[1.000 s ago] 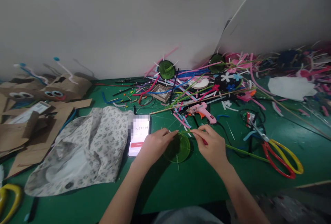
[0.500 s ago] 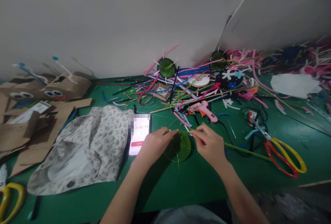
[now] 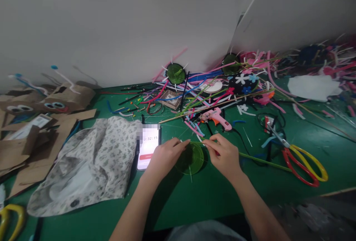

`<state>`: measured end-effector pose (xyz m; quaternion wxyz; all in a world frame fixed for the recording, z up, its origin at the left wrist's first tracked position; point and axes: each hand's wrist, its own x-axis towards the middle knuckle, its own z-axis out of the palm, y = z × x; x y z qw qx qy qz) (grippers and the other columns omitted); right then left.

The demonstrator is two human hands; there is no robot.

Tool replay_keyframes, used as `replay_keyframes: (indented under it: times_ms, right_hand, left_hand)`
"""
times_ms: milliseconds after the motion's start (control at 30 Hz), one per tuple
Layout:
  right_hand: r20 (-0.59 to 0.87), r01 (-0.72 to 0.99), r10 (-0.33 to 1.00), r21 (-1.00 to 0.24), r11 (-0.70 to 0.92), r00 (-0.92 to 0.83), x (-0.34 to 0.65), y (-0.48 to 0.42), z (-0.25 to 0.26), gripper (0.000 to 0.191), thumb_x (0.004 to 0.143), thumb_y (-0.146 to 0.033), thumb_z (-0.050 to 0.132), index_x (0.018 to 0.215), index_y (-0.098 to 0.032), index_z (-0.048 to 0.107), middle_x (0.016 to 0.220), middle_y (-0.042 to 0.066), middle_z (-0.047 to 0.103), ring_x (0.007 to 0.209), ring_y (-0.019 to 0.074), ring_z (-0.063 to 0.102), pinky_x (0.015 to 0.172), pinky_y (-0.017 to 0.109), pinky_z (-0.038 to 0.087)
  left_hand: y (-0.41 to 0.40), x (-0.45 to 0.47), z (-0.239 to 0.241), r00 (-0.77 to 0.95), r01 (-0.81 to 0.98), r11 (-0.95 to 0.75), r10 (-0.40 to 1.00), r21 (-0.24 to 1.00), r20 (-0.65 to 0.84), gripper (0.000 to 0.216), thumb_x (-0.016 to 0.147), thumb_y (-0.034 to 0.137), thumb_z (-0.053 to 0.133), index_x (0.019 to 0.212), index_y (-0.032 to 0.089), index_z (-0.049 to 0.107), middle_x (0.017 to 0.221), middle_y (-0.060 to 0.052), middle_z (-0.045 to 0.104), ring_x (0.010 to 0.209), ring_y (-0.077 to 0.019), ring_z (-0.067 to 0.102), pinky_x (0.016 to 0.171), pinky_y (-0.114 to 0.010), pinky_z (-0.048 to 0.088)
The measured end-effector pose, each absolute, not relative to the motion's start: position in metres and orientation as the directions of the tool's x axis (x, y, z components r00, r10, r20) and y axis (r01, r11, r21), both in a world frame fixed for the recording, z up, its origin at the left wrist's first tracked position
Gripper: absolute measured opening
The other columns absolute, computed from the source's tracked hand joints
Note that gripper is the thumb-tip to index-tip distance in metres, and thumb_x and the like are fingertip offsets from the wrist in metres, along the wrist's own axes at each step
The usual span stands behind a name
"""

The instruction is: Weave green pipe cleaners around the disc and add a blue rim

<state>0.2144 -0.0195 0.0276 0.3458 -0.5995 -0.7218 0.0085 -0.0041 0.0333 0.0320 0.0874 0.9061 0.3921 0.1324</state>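
Observation:
A round green disc [image 3: 194, 161], its surface looking glossy, lies low over the table between my hands, with a thin pale strand sticking out at its near edge. My left hand [image 3: 169, 156] is closed at the disc's far left rim, fingertips pinching a green pipe cleaner [image 3: 264, 160]. The same fuzzy strip runs along the far rim into the pinched thumb and fingers of my right hand [image 3: 224, 156], and a long end trails off to the right. Where the fingers meet, the exact grip is partly hidden.
Behind the hands sit a pink glue gun [image 3: 218, 118] and a heap of coloured pipe cleaners. Red-and-yellow scissors [image 3: 302, 161] lie right. A phone [image 3: 148, 148] with a timer and a floral cloth [image 3: 97, 159] are left, beyond them cardboard pieces [image 3: 52, 137].
The view has shifted a little, so most things appear slightly further left. Both hands keep their grip at the disc's rim, with hardly any movement.

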Motion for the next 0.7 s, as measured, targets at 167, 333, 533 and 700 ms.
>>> replay_keyframes:
  times_ms: [167,333,533,700]
  right_hand:
    - [0.468,0.847,0.883,-0.454,0.275,-0.036,0.2131,-0.0191,0.0247,0.023,0.088,-0.016,0.050,0.092,-0.023,0.071,0.083,0.002,0.063,0.062,0.0090,0.053,0.054,0.022,0.035]
    - [0.462,0.808,0.886,-0.515,0.288,-0.021,0.2168,-0.0189,0.0240,0.021,0.088,-0.019,0.051,0.091,-0.022,0.071,0.083,0.002,0.063,0.062,0.0093,0.053,0.055,0.021,0.038]
    - [0.464,0.791,0.886,-0.533,0.301,-0.024,0.2162,-0.0182,0.0209,0.020,0.088,-0.019,0.051,0.091,-0.023,0.070,0.084,0.002,0.064,0.064,0.0104,0.055,0.056,0.022,0.039]
    - [0.481,0.817,0.876,-0.518,0.252,0.034,0.2194,-0.0207,0.0228,0.019,0.087,-0.018,0.052,0.090,-0.023,0.070,0.083,0.002,0.063,0.066,0.0114,0.056,0.058,0.022,0.040]
  left_hand:
    - [0.0330,-0.0041,0.0311,0.649,0.699,-0.668,0.742,0.254,0.168,0.034,0.094,0.022,0.050,0.127,0.029,0.056,0.090,-0.001,0.063,0.073,-0.0142,0.062,0.054,-0.021,0.044]
    - [0.0330,-0.0038,0.0318,0.650,0.686,-0.668,0.741,0.287,0.170,0.033,0.093,0.022,0.051,0.125,0.028,0.057,0.089,-0.001,0.063,0.075,-0.0136,0.062,0.057,-0.021,0.045]
    - [0.0333,-0.0045,0.0300,0.656,0.675,-0.678,0.732,0.291,0.182,0.034,0.093,0.022,0.051,0.126,0.029,0.056,0.089,-0.001,0.063,0.075,-0.0136,0.062,0.056,-0.020,0.045]
    - [0.0341,-0.0036,0.0288,0.655,0.661,-0.681,0.729,0.315,0.198,0.033,0.093,0.020,0.051,0.125,0.028,0.057,0.090,-0.002,0.063,0.075,-0.0133,0.062,0.058,-0.020,0.046]
